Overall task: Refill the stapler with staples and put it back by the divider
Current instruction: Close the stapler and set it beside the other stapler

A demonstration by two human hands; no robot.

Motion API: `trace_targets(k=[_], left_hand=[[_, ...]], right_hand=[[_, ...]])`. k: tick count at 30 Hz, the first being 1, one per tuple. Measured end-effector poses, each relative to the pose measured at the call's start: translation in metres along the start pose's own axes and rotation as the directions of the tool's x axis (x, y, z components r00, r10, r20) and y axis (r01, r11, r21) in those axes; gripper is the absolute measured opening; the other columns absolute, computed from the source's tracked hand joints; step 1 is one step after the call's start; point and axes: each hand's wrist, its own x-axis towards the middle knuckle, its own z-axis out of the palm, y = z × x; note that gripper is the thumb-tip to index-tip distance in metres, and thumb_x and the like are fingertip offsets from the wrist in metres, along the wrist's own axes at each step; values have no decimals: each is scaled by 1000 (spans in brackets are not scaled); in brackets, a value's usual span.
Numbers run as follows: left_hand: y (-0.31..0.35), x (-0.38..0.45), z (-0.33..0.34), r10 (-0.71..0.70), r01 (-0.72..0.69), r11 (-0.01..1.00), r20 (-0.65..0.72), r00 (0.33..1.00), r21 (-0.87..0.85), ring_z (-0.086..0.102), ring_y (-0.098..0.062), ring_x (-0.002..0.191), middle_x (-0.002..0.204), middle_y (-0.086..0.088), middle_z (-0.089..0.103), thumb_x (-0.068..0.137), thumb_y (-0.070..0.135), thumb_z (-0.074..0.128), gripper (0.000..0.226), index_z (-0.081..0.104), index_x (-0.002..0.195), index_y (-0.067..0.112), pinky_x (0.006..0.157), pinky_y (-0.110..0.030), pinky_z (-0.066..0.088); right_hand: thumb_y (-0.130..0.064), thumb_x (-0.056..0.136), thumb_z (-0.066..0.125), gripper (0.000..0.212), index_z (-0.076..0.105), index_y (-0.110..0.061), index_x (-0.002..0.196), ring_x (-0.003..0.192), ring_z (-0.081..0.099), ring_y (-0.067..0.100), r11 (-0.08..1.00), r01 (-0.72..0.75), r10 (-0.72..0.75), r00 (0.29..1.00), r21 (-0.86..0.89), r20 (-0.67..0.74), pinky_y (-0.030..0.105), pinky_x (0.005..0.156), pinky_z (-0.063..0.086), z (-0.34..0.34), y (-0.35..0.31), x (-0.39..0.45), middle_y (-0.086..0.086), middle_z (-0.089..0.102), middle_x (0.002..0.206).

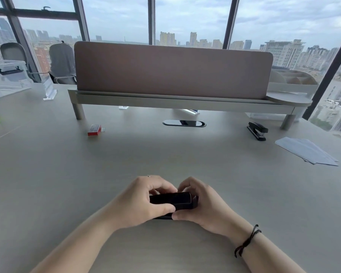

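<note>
The desk (47, 164) is broad and pale and mostly bare, and along its far side runs the brown divider (173, 68), standing on a low grey shelf rail (175, 102) in front of the windows. Over to the right near the edge lies a fan of white papers (307, 151), and a clear storage bin (8, 77) sits at the far left.

By the right leg of that rail, close under the divider, there is a second black stapler (257, 131), shut and lying on its own. Well apart from it, toward the left of the desk, is a small red staple box (94, 130), nowhere near the person's hands.

Close to the near edge, both hands meet around a black stapler (173, 200). The left hand (140, 201) wraps its left end, thumb across the near side; the right hand (203, 203), with a dark cord at the wrist, closes on the right end, fingers curled over the top. Its lid looks down, or nearly so; I cannot tell whether staples are inside.

My guess is that it is either about to be opened or just being pressed shut. Either way, carrying it back to the divider is not yet done, and the stapler is a long way from there
</note>
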Motion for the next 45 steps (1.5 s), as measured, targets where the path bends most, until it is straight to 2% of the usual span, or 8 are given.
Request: trace_targets(k=[8,12,15,22,30,36,41,45], left_hand=[[-10,-3,9,6,-10,999,-81,997,-48,68,-8,84,93,17,75,74,19,85,31,76,96,39,76,-14,50],[-13,-4,12,22,-26,999,-85,996,-38,67,-13,91,96,13,73,77,21,83,33,73,100,41,79,-21,52],[-14,-5,13,36,-39,999,-82,996,-30,67,-13,94,97,11,73,77,21,83,32,73,99,41,81,-22,52],[-17,-3,15,53,-54,998,-68,996,-11,67,-9,99,100,13,72,78,22,82,28,75,102,35,85,-25,52],[-19,-3,14,61,-62,998,-64,996,-19,67,-8,101,103,14,73,78,22,82,29,75,103,35,87,-24,52],[-25,-5,8,81,-82,994,-20,997,-68,66,-7,110,110,16,72,84,17,79,32,75,110,35,95,-21,49],[-28,-6,5,64,-63,998,21,998,-19,46,1,131,131,25,58,91,5,67,51,70,115,50,110,-20,33],[-29,-5,9,97,-95,994,-67,993,45,37,4,134,141,29,46,94,-6,55,64,73,105,54,109,-10,25]], right_hand=[[-29,63,90,48,55,-33,96,62,61,5,997,28,-28,1000,72,-1,31,66,54,-3,2,-2,4,73,83],[-32,73,84,40,56,-29,102,66,56,16,959,41,-64,995,280,71,31,65,45,-13,5,-9,1,66,75],[-27,81,78,26,61,-18,97,64,56,17,946,50,-82,993,320,88,30,63,42,-17,7,-10,0,68,75],[-32,74,81,28,62,-15,87,69,59,22,951,44,-69,995,305,70,38,63,42,-17,11,-8,23,70,85],[-27,70,85,30,65,-17,90,71,60,20,957,41,-62,996,286,65,36,66,45,-17,8,-9,15,72,83],[-20,63,89,38,68,-24,94,89,67,29,985,41,-56,995,166,88,44,81,53,-18,5,-11,7,75,96],[-17,65,87,34,70,-25,94,89,68,23,992,26,-40,992,122,117,38,82,54,-18,5,-12,3,75,97],[-14,71,81,23,71,-18,91,82,67,14,978,27,-57,988,209,141,36,79,53,-19,4,-12,8,74,93]])
